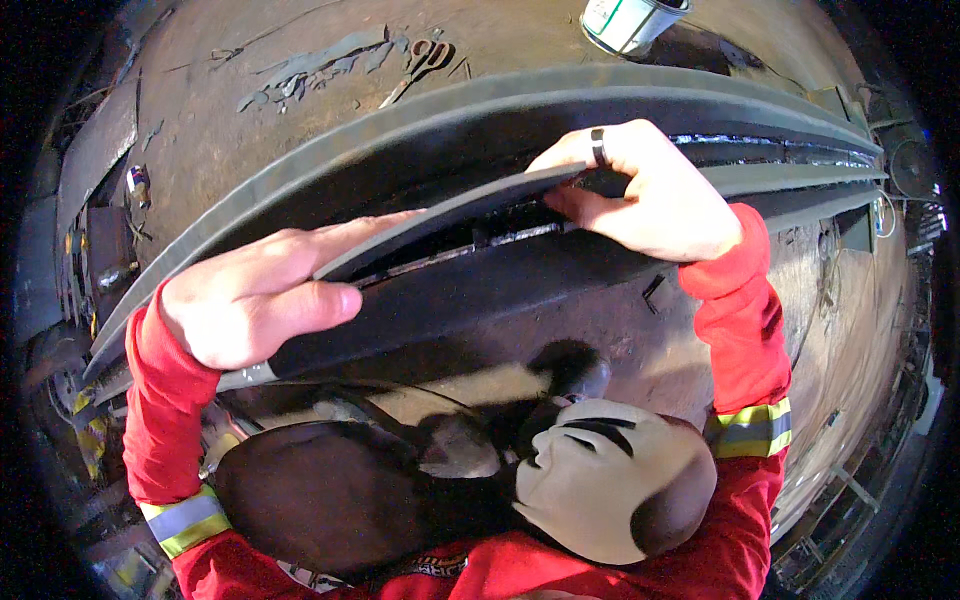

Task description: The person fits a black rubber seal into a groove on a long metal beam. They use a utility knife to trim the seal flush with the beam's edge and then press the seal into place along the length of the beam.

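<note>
A dark grey flat strip [440, 215] stretches between my two hands and bows upward along its length. My left hand [265, 290] is closed round its left end, with the thumb on the near side and the fingers behind. The strip's right end is pinched between thumb and fingers of my right hand [650, 190], which wears a dark ring. Beneath them lies a long dark channel-like beam [430, 310] with raised edges. A narrow slot with a glossy black line runs along it, partly hidden by the strip and my hands.
Beyond the beam, scissors [432, 55] with brownish handles lie beside grey scraps [310, 75] on the brown surface. A white bucket [630, 25] stands at the far right of them. At the left is a small can [138, 185] near dark clutter. A dark rounded shape [310, 490] sits close to me.
</note>
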A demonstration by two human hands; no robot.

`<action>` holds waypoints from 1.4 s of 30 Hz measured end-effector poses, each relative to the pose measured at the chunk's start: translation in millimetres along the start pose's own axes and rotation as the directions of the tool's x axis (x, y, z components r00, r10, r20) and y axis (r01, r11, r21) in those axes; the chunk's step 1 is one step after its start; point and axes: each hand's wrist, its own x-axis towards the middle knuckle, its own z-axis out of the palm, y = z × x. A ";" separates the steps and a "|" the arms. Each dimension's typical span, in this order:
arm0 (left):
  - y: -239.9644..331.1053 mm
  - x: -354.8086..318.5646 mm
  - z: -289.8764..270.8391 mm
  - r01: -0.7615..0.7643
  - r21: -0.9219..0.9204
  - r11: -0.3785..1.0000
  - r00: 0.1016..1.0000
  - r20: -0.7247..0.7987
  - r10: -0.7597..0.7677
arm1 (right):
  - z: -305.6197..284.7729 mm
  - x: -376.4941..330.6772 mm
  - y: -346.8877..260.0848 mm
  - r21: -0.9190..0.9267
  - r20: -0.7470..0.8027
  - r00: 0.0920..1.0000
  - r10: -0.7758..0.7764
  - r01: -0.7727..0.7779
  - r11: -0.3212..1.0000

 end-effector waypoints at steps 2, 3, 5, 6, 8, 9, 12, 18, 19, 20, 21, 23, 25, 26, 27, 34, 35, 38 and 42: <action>-0.3 8.2 -2.6 -0.060 -0.067 0.996 0.996 0.067 0.065 | -2.3 1.9 7.8 -0.021 0.008 0.999 -0.045 0.045 0.999; 0.2 13.2 -6.1 -0.053 -0.101 0.993 0.991 0.119 0.065 | -2.6 2.9 11.5 -0.031 0.011 0.998 -0.067 0.067 0.997; 1.0 13.8 -5.5 -0.020 -0.116 0.993 0.993 0.114 0.033 | -4.6 6.8 13.4 -0.062 0.036 0.998 -0.053 0.055 0.997; -0.3 14.0 -5.5 -0.002 -0.122 0.992 0.994 0.112 0.016 | -6.2 8.1 15.1 -0.077 0.048 0.998 -0.046 0.049 0.996; -8.5 18.5 -3.1 -0.059 -0.187 0.981 0.991 0.105 0.079 | -10.3 11.9 20.5 -0.045 0.072 0.994 -0.083 0.087 0.995; -7.7 19.4 -3.2 -0.055 -0.193 0.980 0.991 0.107 0.076 | -11.4 13.3 23.4 -0.029 0.083 0.991 -0.102 0.105 0.994; 1.6 31.0 -5.0 -0.047 -0.188 0.981 0.988 0.135 0.073 | -15.6 11.9 28.8 -0.004 0.072 0.987 -0.142 0.142 0.990; 0.3 34.1 -1.5 -0.058 -0.336 0.940 0.986 0.130 0.107 | -20.4 11.5 20.7 0.030 0.129 0.992 0.009 -0.013 0.999; -1.1 36.2 -1.2 -0.038 -0.386 0.922 0.988 0.125 0.094 | -18.3 10.4 23.9 0.038 0.106 0.994 -0.025 0.021 0.999; -2.6 38.9 -1.2 -0.060 -0.363 0.930 0.984 0.136 0.117 | -16.4 9.3 26.5 0.045 0.083 0.995 -0.059 0.055 0.997; -4.1 42.2 -1.8 -0.083 -0.341 0.937 0.979 0.146 0.140 | -15.9 8.3 27.5 0.051 0.059 0.994 -0.092 0.089 0.995; -3.2 43.2 -0.8 -0.091 -0.316 0.944 0.977 0.157 0.147 | -21.8 10.3 12.9 0.125 0.158 0.981 0.114 -0.135 0.983; 4.6 50.8 2.3 -0.083 -0.307 0.948 0.976 0.168 0.140 | -23.5 10.4 8.9 0.141 0.204 0.960 0.194 -0.225 0.964; 7.1 54.3 2.3 -0.075 -0.330 0.941 0.977 0.162 0.135 | -22.5 9.4 11.7 0.130 0.197 0.965 0.175 -0.203 0.971; 9.3 57.4 2.0 -0.066 -0.353 0.933 0.979 0.156 0.129 | -22.3 8.8 13.1 0.119 0.190 0.969 0.155 -0.180 0.976; 29.0 67.2 3.2 -0.021 -0.403 0.915 0.983 0.157 0.091 | -11.8 4.4 22.1 0.074 0.067 0.998 -0.018 0.013 0.997; 30.2 66.6 4.6 -0.007 -0.448 0.894 0.984 0.158 0.087 | -11.1 4.3 24.2 0.057 0.059 0.997 -0.044 0.041 0.998; 52.6 66.1 11.9 -0.016 -0.493 0.870 0.992 0.102 0.076 | -11.5 4.3 25.1 0.031 0.023 0.995 -0.095 0.094 0.995; 30.6 57.6 2.8 0.028 -0.404 0.914 0.988 0.149 0.035 | -10.6 5.8 20.1 0.004 0.002 0.998 -0.069 0.069 0.998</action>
